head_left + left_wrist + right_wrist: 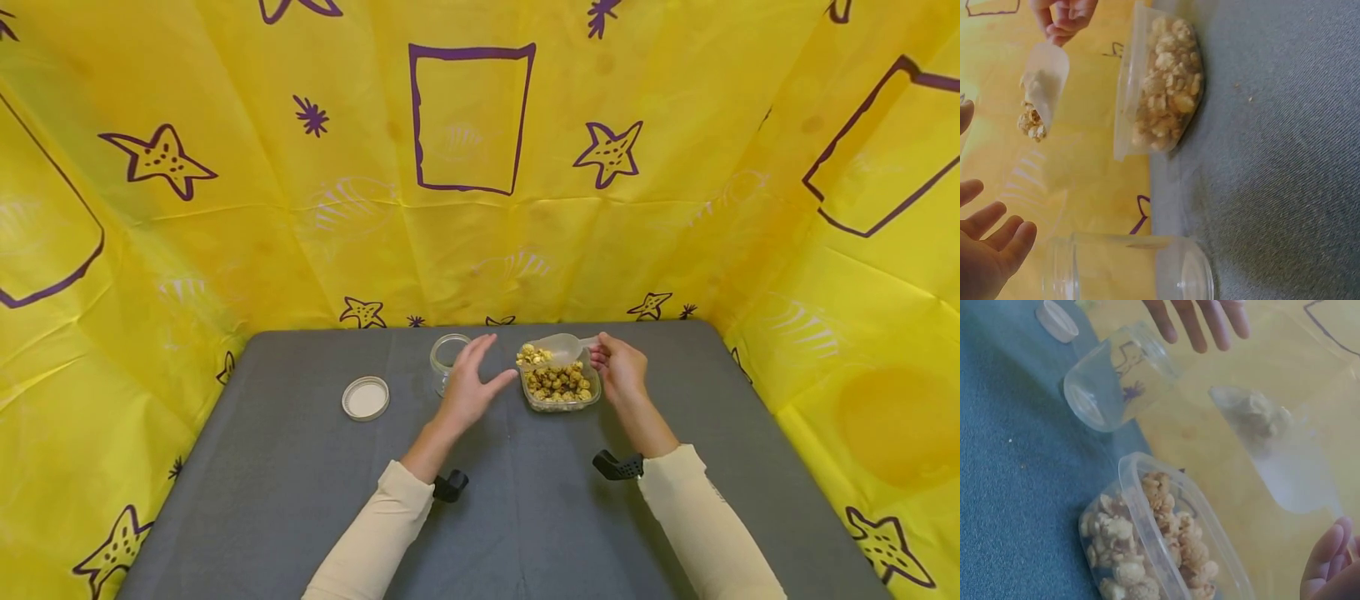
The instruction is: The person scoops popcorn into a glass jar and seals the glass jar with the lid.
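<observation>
My right hand (pixel 622 367) grips the handle of a translucent white scoop (pixel 564 348), which carries some caramel popcorn (pixel 531 356) in its front end. The scoop hangs above a clear plastic container (pixel 561 407) filled with more popcorn (pixel 1169 87). My left hand (pixel 468 390) is held up with fingers spread, holding nothing, near an uncovered glass jar (pixel 448 353). In the right wrist view, the jar (pixel 1107 387) stands upright with no popcorn visible inside, and the left fingers (pixel 1191 325) hover past its mouth without touching it.
A round, pale jar lid (pixel 366 398) lies on the grey-covered table (pixel 300 500) left of the jar. A few crumbs (pixel 1249 98) dot the cloth near the container. Yellow patterned fabric (pixel 472 250) hangs behind and along both sides of the table.
</observation>
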Demonstrator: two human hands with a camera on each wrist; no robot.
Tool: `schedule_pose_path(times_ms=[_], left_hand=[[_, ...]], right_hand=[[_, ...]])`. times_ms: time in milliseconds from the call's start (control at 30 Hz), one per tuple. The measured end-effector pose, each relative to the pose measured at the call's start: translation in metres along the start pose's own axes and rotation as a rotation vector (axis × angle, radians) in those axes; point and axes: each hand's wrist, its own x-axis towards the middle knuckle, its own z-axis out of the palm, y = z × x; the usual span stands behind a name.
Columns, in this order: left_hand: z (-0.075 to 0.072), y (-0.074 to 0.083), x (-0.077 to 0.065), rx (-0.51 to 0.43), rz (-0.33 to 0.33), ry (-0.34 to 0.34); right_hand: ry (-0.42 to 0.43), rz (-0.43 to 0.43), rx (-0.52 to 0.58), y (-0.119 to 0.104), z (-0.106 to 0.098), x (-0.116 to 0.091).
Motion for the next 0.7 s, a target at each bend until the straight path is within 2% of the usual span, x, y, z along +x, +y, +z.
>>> schedule_pose_path(times_ms=[300,533,700], left_hand=[[-0.008,-0.001,0.006,0.011,0.031,0.069],[-0.017,-0.007,0.007,0.023,0.038,0.106],[-0.024,-0.012,0.006,0.065,0.050,0.140]], right_hand=[[-0.042,-0.014,-0.056,0.001,0.015,-0.002],[-0.056,-0.002,-0.028,0.003,0.023,-0.003],[-0.066,0.011,-0.045,0.003,0.027,-0.001]])
